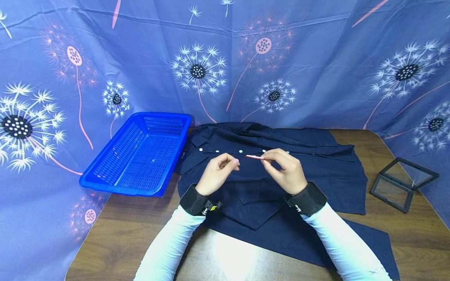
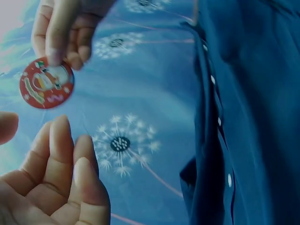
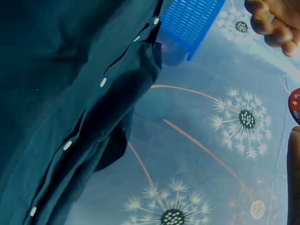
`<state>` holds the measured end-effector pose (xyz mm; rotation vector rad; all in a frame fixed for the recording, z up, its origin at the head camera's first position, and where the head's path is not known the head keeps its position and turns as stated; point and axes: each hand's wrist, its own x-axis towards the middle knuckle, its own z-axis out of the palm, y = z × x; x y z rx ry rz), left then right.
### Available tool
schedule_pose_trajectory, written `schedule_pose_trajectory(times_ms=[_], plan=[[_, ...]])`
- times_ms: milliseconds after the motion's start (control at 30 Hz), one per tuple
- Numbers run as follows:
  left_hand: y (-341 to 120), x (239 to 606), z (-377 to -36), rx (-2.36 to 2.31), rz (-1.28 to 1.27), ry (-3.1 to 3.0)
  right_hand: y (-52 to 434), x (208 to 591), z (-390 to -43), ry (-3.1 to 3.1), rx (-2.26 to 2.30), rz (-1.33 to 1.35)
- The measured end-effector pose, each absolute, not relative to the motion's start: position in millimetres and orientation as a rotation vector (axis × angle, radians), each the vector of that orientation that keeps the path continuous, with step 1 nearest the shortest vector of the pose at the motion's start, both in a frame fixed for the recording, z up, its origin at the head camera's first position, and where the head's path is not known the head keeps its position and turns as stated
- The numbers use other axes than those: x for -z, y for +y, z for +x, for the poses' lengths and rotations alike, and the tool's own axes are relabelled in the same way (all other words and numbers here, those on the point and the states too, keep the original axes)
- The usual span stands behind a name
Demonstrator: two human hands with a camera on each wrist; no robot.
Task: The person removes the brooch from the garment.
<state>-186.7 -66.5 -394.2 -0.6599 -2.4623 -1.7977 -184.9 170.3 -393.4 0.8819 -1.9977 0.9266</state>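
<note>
My right hand (image 1: 268, 158) pinches a small round red badge (image 1: 254, 157) by its edge; the left wrist view shows its printed face (image 2: 47, 86) under the right hand's fingertips (image 2: 58, 44). The left hand (image 1: 233, 161) hovers just left of the badge, its fingers (image 2: 63, 159) loosely curled and holding nothing, a small gap short of the badge. Both hands hang above a dark navy button-up shirt (image 1: 302, 164) spread flat on the wooden table (image 1: 116, 226). White buttons (image 3: 103, 82) run along the shirt's placket. A sliver of the badge (image 3: 296, 105) shows in the right wrist view.
A blue plastic basket (image 1: 138, 154) with nothing in it sits at the table's left, partly over the edge. A small black-framed glass box (image 1: 402, 183) lies open at the right. A blue dandelion-print cloth (image 1: 316, 70) hangs behind and around the table.
</note>
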Motion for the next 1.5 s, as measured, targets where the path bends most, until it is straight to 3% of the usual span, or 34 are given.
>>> schedule_pose_trajectory(times_ms=[433, 1100, 1500], plan=[[-80, 414, -185, 0.961, -0.627, -2.625, 203, 391, -180, -2.009, -1.29, 0.669], [-106, 433, -185, 0.565, -0.432, -3.056, 306, 406, -178, -1.748, -1.778, 0.419], [-123, 441, -187, 0.444, -0.457, -3.238, 349, 423, -170, -1.67, -1.827, 0.07]])
